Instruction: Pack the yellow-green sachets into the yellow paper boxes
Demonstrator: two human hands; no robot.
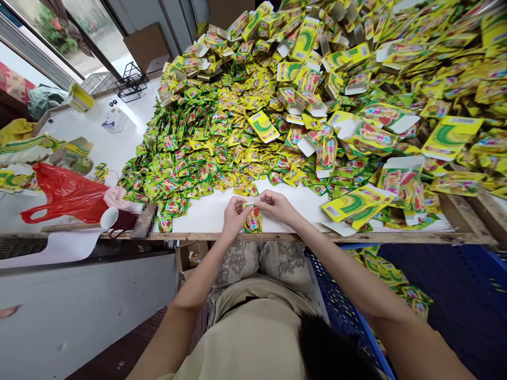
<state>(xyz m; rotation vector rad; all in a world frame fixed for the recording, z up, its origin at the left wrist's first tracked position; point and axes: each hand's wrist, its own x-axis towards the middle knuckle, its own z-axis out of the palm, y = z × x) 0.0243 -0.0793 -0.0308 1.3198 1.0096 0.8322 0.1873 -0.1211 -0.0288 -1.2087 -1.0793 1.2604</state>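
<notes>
A small printed carton (253, 220), yellow and green with red fruit on it, lies at the table's front edge in front of me. Its white top flap shows between my fingertips. My left hand (234, 214) pinches the flap's left side with thumb and fingers. From the other side, my right hand (275, 206) is closed on the same top end. Just beyond my hands spreads a big heap of small green and yellow sachets (190, 163). To the right of my right hand lie flat yellow cartons (352, 203), some with open white flaps.
More cartons (304, 39) are piled on the heap's back and right. At left are a red plastic bag (71, 192), a mug (114, 219) and a black wire rack (132, 82). Below the table on the right, a blue crate (336, 295) stands beside filled yellow packs (392, 274).
</notes>
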